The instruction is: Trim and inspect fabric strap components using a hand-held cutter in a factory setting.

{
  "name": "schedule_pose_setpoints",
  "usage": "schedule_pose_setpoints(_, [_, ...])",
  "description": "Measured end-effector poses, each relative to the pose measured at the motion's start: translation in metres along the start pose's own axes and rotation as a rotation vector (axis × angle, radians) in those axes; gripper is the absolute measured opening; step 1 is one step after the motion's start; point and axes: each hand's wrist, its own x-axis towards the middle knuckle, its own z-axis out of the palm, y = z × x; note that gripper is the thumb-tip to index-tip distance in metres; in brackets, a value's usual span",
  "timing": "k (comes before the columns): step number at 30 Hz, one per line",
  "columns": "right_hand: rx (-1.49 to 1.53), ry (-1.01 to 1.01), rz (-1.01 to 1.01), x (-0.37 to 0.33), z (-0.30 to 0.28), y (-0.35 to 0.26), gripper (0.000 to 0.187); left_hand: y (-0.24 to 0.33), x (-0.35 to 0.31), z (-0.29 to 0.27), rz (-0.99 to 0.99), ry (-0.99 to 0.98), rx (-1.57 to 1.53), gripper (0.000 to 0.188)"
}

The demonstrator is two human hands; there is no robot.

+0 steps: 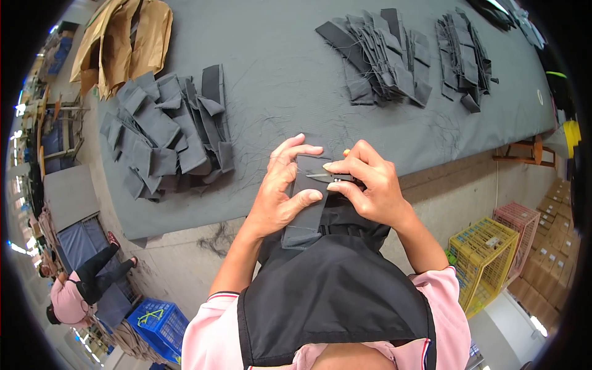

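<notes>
A dark grey fabric strip (306, 213) lies over the near edge of the table, its lower end hanging toward my black apron. My left hand (280, 188) steadies it, with the thumb and fingertips resting on its upper part and left side. In my right hand (373, 185) is a small pair of thread snips (319, 176), gripped between thumb and fingers. Their metal blades point left, over the strip. Part of the snips' handle is hidden by my fingers.
Left on the grey-covered table (271, 80) is a loose heap of fabric strips (169, 132). Two stacks of strips (385, 58) (462, 55) sit at the far right. A brown paper bag (126, 46) stands far left. Yellow crates (484, 259) stand right; another person (74, 296) is at left.
</notes>
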Motion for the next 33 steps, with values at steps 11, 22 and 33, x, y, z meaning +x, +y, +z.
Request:
schedule_pose_setpoints(11, [0.245,0.162,0.205,-0.01,0.015,0.007,0.018,-0.003,0.004,0.001,0.004,0.066,0.111,0.036])
schedule_pose_setpoints(22, [-0.1,0.145,-0.188,-0.028,0.034,-0.024,0.052,-0.009,0.041,0.006,-0.451,0.393,-0.361,0.03])
schedule_pose_setpoints(33, [0.358,0.157,0.311,-0.007,0.026,-0.005,0.017,0.001,-0.001,-0.005,-0.43,0.387,-0.369,0.048])
